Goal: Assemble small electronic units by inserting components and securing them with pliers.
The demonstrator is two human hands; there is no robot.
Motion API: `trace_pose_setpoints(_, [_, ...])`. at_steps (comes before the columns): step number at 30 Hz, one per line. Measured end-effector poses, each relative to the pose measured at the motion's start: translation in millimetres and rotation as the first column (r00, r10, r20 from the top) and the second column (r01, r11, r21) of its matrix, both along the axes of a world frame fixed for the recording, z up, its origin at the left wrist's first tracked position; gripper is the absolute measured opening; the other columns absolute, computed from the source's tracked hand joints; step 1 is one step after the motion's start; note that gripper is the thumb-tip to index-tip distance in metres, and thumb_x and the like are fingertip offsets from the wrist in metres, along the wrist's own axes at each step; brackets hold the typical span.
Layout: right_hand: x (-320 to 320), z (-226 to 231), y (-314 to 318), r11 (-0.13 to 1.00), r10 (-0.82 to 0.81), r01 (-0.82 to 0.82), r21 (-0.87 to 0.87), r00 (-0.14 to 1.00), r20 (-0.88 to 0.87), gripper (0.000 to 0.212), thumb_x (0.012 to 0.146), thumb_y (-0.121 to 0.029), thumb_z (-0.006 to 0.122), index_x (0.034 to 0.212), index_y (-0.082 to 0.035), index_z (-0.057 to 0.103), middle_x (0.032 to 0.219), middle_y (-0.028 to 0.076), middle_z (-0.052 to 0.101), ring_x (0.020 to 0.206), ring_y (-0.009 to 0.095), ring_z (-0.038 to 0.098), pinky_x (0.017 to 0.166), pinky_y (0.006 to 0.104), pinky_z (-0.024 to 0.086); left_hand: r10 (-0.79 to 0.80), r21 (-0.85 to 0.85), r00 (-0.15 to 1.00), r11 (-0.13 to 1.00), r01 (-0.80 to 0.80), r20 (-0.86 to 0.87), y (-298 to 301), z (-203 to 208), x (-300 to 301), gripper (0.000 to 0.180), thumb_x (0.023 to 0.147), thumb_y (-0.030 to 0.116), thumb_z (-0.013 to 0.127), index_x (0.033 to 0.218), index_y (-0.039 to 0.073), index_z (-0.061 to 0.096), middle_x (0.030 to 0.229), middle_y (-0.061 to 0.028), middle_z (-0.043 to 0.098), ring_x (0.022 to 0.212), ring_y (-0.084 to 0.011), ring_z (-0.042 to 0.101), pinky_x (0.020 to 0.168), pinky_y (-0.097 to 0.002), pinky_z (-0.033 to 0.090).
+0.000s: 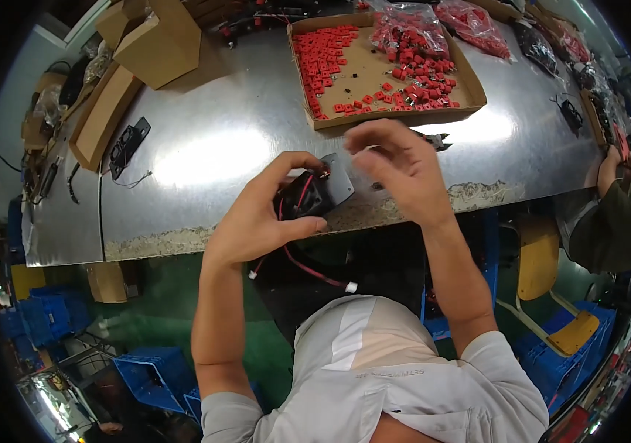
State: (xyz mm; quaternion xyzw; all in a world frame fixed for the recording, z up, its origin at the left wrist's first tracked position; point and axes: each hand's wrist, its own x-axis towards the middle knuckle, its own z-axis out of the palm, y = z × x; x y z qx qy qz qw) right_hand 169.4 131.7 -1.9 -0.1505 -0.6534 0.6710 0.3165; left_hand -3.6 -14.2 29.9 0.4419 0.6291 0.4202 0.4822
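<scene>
Brightest on the steel tabletop (234, 103), with washed-out white glare beyond the left hand (253, 210) on the left and a second patch to the right of the right hand (410, 176). Dimmer underneath, over the green floor (175, 295). Smeared by motion at the right hand's fingers; crisper on the far red plastic parts (323, 59). Bowed toward the rim, ending in black corners.

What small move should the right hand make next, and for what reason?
Perhaps the right hand should gather the loose wires onto the table. The left hand holds the black part they trail from, and their white plugs hang beyond the table's front edge, where they might snag.
</scene>
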Motion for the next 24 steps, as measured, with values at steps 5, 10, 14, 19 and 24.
trace_pose_setpoints(5, [-14, -10, 1, 0.803, -0.058, -0.1, 0.587, 0.968, 0.245, 0.025, 0.084, -0.004, 0.068, 0.108, -0.001, 0.063, 0.102, 0.014, 0.062, 0.094, 0.032, 0.062, 0.082, 0.0373, 0.049, -0.06, 0.131, 0.886, 0.982, 0.134, -0.46, 12, -18, -5, 0.06, 0.064, 0.006, 0.079, 0.12, 0.004, 0.056, 0.113, -0.0153, 0.061, 0.103, -0.0318, 0.06, 0.091, -0.0367, 0.049])
trace_pose_setpoints(10, [-12, -17, 3, 0.745, -0.049, -0.183, 0.642, 0.944, 0.326, 0.022, 0.084, -0.006, 0.069, 0.105, 0.0, 0.064, 0.103, 0.014, 0.06, 0.092, 0.035, 0.061, 0.081, 0.0391, 0.05, -0.06, 0.075, 0.805, 0.989, 0.129, -0.59, 9, -16, -5, 0.06, 0.065, 0.008, 0.08, 0.12, 0.004, 0.057, 0.11, -0.0167, 0.063, 0.102, -0.035, 0.06, 0.088, -0.0396, 0.05])
trace_pose_setpoints(14, [-14, -23, 4, 0.752, -0.046, -0.177, 0.635, 0.947, 0.318, 0.021, 0.084, -0.005, 0.068, 0.104, 0.0, 0.063, 0.104, 0.013, 0.06, 0.092, 0.034, 0.061, 0.08, 0.0391, 0.05, -0.041, 0.026, 0.837, 0.997, 0.066, -0.545, 9, -19, -7, 0.063, 0.065, 0.01, 0.082, 0.122, 0.005, 0.057, 0.112, -0.0143, 0.064, 0.106, -0.0345, 0.059, 0.091, -0.0404, 0.049])
trace_pose_setpoints(19, [-14, -27, -7, 0.866, -0.03, -0.119, 0.486, 0.957, 0.289, 0.019, 0.085, -0.005, 0.067, 0.102, -0.002, 0.061, 0.091, 0.011, 0.062, 0.074, 0.024, 0.061, 0.067, 0.0333, 0.049, -0.077, 0.151, 0.804, 0.967, 0.204, -0.59, 10, -27, -14, 0.067, 0.066, 0.009, 0.081, 0.127, 0.005, 0.055, 0.123, -0.0148, 0.062, 0.11, -0.0351, 0.059, 0.095, -0.041, 0.048])
trace_pose_setpoints(24, [-13, -25, 0, 0.857, 0.008, -0.169, 0.487, 0.949, 0.316, 0.019, 0.084, -0.007, 0.068, 0.102, -0.002, 0.062, 0.085, 0.011, 0.062, 0.069, 0.021, 0.06, 0.064, 0.0317, 0.048, -0.182, 0.023, 0.845, 0.975, 0.223, -0.502, 14, -22, -14, 0.08, 0.065, 0.007, 0.079, 0.137, 0.008, 0.045, 0.132, -0.0138, 0.058, 0.112, -0.0353, 0.058, 0.096, -0.0402, 0.047])
